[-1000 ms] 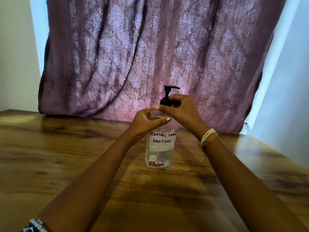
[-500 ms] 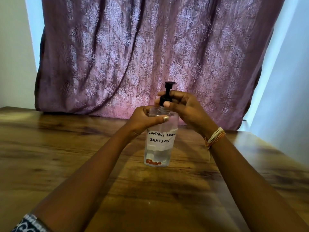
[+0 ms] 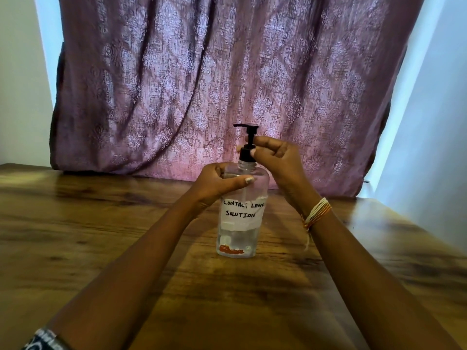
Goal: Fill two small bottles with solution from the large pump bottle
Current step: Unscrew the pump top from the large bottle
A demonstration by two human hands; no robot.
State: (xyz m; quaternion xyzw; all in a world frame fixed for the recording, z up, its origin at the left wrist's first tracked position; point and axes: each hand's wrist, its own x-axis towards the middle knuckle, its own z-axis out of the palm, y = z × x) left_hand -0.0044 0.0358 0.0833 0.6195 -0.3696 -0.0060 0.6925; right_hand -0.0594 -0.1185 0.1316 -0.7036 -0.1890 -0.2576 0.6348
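Note:
A clear large pump bottle [image 3: 240,233] with a white label reading "CONTACT LENS SOLUTION" stands upright on the wooden table [image 3: 101,236]. My left hand [image 3: 217,184] grips its shoulder from the left, thumb across the front. My right hand [image 3: 275,160] pinches the black pump collar [image 3: 246,154] at the neck with curled fingers. The pump nozzle [image 3: 243,127] points to the left. No small bottles are in view.
A purple patterned curtain [image 3: 214,84] hangs behind the table's far edge. A pale wall [image 3: 434,135] runs along the right side. Thread bands sit on my right wrist [image 3: 317,213].
The pump nozzle has turned from pointing right, through facing the camera, to pointing left, under my right hand's fingers. My left hand has kept its grip on the bottle.

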